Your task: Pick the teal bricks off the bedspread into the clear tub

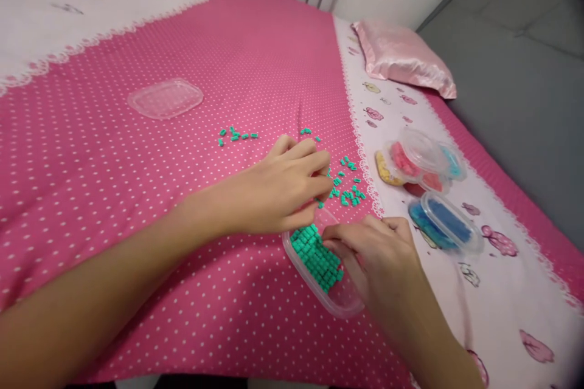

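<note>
The green beads [316,258] should be light, stiff and slippery, best pinched by their sides; they look tiny, heaped in the near tub [350,299], others strewn beyond. My left hand [298,185] curls over its far end, my right hand [381,258] over its right side, fingers bent; whether either holds anything, I can't tell.

Green pieces [314,255] sit in a clear tub [344,296], others scattered nearby.
</note>
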The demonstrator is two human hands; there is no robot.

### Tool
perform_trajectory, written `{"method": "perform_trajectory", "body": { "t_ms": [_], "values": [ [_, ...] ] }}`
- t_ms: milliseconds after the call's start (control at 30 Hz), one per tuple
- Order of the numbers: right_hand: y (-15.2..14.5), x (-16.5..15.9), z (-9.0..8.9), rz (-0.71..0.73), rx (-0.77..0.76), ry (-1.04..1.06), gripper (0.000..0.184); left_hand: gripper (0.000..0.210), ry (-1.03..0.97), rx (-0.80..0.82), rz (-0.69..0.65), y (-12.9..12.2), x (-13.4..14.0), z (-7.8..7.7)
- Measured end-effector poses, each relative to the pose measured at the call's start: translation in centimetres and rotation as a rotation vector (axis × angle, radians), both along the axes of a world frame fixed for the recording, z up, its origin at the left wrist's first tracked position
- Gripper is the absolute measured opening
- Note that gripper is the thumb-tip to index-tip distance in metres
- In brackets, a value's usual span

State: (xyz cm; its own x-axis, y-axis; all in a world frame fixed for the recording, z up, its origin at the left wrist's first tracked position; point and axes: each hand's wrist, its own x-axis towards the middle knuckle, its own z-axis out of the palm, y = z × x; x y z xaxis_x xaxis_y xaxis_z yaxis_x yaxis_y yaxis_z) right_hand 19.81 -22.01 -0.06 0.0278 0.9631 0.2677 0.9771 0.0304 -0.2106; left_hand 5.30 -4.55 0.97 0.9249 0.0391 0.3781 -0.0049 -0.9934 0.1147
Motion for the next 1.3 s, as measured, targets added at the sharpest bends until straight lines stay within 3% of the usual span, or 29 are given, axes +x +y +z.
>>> {"method": "perform_trajectory", "body": {
  "t_ms": [267,400,600,1300],
  "values": [
    [0.0,0.0,-0.8,0.000,0.026,-0.067,0.019,0.010,0.003,0.014,-0.017,0.2,0.2,-0.7],
    [0.5,-0.2,-1.3,0.014,0.133,-0.185,0.028,0.010,0.002,0.019,-0.011,0.2,0.2,-0.8],
    [0.8,-0.3,-1.9,-0.028,0.149,-0.234,0.037,0.014,-0.014,0.019,-0.024,0.2,0.2,-0.9],
    [1.0,-0.7,-2.0,-0.011,0.083,-0.338,0.023,0.012,-0.013,0.014,-0.019,0.2,0.2,-0.9]
  ]
}}
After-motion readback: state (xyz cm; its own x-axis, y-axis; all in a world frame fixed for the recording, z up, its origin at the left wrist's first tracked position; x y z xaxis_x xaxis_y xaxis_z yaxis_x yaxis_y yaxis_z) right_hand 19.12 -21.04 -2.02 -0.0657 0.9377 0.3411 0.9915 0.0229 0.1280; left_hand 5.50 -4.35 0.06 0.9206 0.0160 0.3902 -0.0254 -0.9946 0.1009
